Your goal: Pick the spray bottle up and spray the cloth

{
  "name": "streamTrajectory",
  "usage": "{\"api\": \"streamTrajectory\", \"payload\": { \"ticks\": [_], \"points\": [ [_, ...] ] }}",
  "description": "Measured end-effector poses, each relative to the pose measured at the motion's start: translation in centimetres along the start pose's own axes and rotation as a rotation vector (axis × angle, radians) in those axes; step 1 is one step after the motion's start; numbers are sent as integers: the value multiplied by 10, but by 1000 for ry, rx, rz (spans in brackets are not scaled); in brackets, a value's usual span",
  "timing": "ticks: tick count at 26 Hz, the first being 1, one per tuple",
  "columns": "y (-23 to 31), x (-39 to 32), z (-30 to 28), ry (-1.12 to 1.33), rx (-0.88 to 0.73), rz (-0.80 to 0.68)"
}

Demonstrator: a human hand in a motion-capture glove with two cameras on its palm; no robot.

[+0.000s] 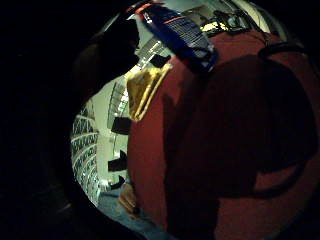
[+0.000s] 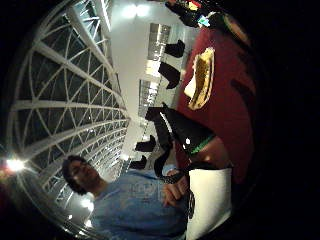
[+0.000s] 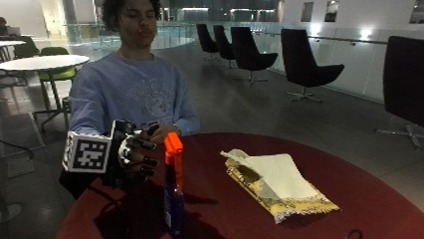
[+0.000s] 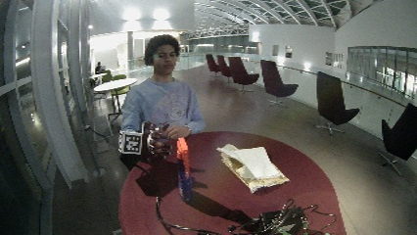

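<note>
A spray bottle [image 3: 173,191] with an orange trigger head and a blue body stands upright near the table's left edge, also seen in the wide view [image 4: 184,172]. My gloved right hand [image 3: 137,155] hovers just left of the orange head, fingers loosely curled toward it and holding nothing. A small gap shows between fingertips and bottle. The bottle's blue label [image 1: 176,29] shows in the little finger side view. A white and yellow cloth [image 3: 278,183] lies crumpled to the right of the bottle, mid-table, and both palm views catch it [image 1: 141,91] [image 2: 202,79].
The round dark red table [image 3: 225,219] holds a heap of dark gear and cables [image 4: 277,223] at its near edge. The person's bare left hand [image 3: 165,133] rests at the far rim. Black chairs [image 3: 301,64] stand well behind.
</note>
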State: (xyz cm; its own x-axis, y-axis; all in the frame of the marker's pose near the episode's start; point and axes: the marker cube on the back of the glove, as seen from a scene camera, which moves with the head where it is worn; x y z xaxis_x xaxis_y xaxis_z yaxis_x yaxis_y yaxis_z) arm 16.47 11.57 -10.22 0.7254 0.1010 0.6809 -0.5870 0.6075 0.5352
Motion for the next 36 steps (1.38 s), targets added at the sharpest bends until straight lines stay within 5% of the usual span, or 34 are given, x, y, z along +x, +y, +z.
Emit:
{"api": "streamTrajectory", "payload": {
  "ticks": [12, 20, 30, 36],
  "points": [
    [-99, 51, -3, 12, 109, 196],
    [-121, 51, 15, -26, 84, 158],
    [-130, 55, 31, -21, 294, 107],
    [-130, 51, 35, -68, 276, 25]
  ]
}}
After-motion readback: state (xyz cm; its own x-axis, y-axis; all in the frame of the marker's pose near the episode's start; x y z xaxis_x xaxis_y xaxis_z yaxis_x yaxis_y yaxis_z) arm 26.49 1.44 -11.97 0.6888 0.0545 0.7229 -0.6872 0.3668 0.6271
